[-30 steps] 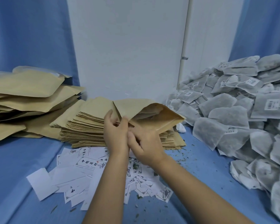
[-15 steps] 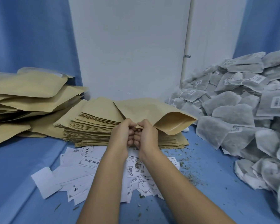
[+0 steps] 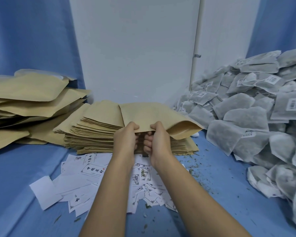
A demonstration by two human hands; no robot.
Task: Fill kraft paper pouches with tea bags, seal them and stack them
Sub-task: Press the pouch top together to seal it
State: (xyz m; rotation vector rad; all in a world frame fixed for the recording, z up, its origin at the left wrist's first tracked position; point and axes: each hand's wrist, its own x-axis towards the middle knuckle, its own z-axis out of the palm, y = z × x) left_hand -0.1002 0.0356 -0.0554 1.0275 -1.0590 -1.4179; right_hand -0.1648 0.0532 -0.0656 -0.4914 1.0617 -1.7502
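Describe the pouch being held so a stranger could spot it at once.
Find the neat stack of flat brown pouches by the white wall. Above it, the left hand and right hand grip one pouch. Only it bulges, its right end gaping open.

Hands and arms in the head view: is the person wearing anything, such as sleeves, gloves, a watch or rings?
Nothing worn shows. The left hand and right hand are bare: no gloves, no rings on the fingers in view. The left forearm and right forearm are bare to the picture's bottom edge: no sleeve, watch or band.
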